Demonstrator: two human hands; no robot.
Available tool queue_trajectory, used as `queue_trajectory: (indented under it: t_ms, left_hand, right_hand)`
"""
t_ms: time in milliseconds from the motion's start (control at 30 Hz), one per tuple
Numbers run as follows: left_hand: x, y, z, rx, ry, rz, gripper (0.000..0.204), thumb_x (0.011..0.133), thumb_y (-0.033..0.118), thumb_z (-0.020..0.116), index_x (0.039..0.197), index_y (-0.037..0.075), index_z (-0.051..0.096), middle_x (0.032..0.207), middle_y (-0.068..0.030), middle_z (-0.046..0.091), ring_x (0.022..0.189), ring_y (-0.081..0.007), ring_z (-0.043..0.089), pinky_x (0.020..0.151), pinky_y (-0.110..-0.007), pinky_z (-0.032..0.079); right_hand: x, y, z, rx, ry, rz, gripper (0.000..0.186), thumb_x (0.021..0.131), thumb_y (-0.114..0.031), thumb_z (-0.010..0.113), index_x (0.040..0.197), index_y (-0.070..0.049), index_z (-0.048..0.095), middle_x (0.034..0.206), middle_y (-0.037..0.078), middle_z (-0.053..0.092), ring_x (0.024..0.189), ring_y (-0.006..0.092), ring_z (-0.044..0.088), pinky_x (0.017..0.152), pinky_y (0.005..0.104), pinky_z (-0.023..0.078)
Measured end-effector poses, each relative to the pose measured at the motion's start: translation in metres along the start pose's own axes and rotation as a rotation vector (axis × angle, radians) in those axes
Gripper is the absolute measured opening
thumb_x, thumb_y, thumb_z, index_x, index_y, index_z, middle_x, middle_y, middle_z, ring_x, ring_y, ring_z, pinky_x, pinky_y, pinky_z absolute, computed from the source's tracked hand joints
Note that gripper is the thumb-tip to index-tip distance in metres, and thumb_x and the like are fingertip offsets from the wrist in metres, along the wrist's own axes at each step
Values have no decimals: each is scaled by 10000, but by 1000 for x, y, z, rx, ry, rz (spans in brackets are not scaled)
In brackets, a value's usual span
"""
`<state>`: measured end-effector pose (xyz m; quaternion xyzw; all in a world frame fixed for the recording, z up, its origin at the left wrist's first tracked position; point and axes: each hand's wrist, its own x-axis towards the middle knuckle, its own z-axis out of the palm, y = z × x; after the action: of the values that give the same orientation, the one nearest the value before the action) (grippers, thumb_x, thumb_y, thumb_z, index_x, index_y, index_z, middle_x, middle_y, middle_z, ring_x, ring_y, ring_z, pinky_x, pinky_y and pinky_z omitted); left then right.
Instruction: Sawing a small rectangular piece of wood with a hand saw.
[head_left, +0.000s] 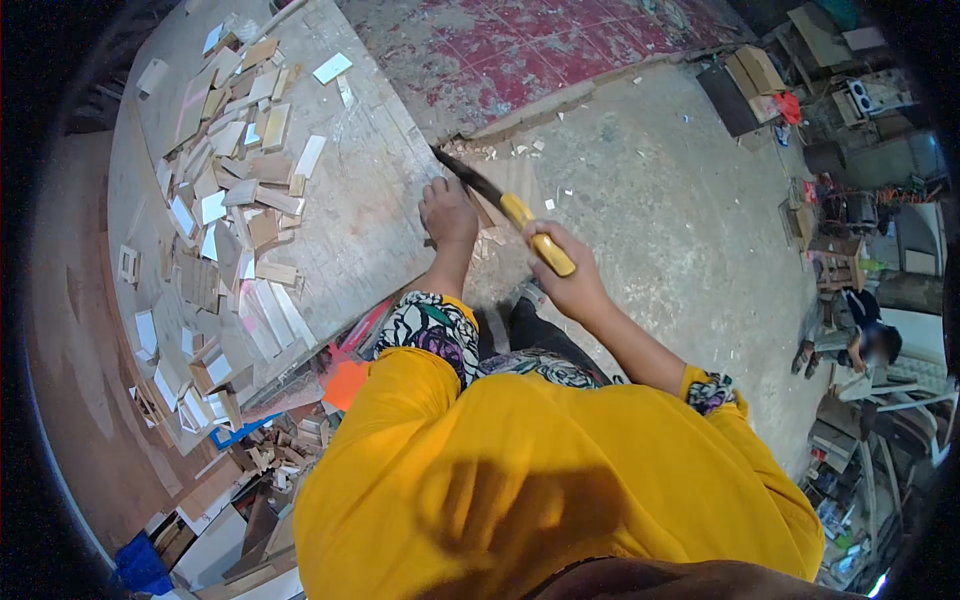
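Note:
My right hand [570, 270] is wrapped round the yellow handle of a hand saw [518, 212]. The saw's dark, narrow blade slants up and left, and its tip reaches the edge of the wooden worktable [370, 130]. My left hand [447, 212] lies at that same edge, just left of the blade, with its fingers curled down. A light brown piece of wood [487, 212] shows partly between the left hand and the saw. What the left fingers press or grip is hidden beneath them.
Many small wood offcuts [255, 190], some white-faced, are heaped on the table's left side. More scraps [270, 480] lie below its near edge. A red tiled floor [540, 50] lies ahead. At the right, a person [870, 335] crouches among clutter, near a cardboard box [755, 72].

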<state>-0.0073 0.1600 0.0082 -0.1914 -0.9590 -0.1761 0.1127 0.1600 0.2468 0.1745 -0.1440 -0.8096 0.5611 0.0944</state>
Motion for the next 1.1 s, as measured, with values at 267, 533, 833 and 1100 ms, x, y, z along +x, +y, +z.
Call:
queue_trajectory:
  t_ms: [267, 533, 833, 1100]
  left_hand:
    - [7, -8, 2, -34, 69, -93, 169, 795, 171, 517, 942, 125, 586, 949, -51, 539, 917, -254, 510, 750, -405, 407]
    - [4, -12, -2, 72, 114, -50, 202, 794, 218, 552, 956, 96, 560, 962, -77, 542, 927, -263, 517, 769, -419, 406]
    - [5, -13, -6, -59, 24, -55, 316, 775, 295, 570, 992, 65, 575, 1109, -110, 518, 1113, -294, 426, 902, -443, 347]
    - [11, 6, -38, -45, -205, -97, 707, 654, 513, 682, 1250, 167, 527, 1428, -90, 298, 1360, -316, 130, 1048, -524, 138]
  right_hand:
    - [-11, 14, 14, 62, -30, 3, 324, 753, 21, 580, 1051, -93, 520, 924, 109, 586, 817, 169, 573, 741, 273, 442]
    - [-34, 30, 9, -115, -31, -281, 297, 749, -7, 628, 1026, -82, 552, 937, 115, 600, 704, 216, 615, 588, 309, 461]
    - [-64, 35, -2, -80, -45, -278, 276, 768, -54, 634, 1032, -110, 577, 858, 141, 635, 681, 313, 628, 604, 329, 486]
    - [-92, 65, -44, -182, 256, -69, 271, 779, -25, 609, 1038, -80, 553, 925, 144, 620, 740, 258, 634, 662, 292, 470]
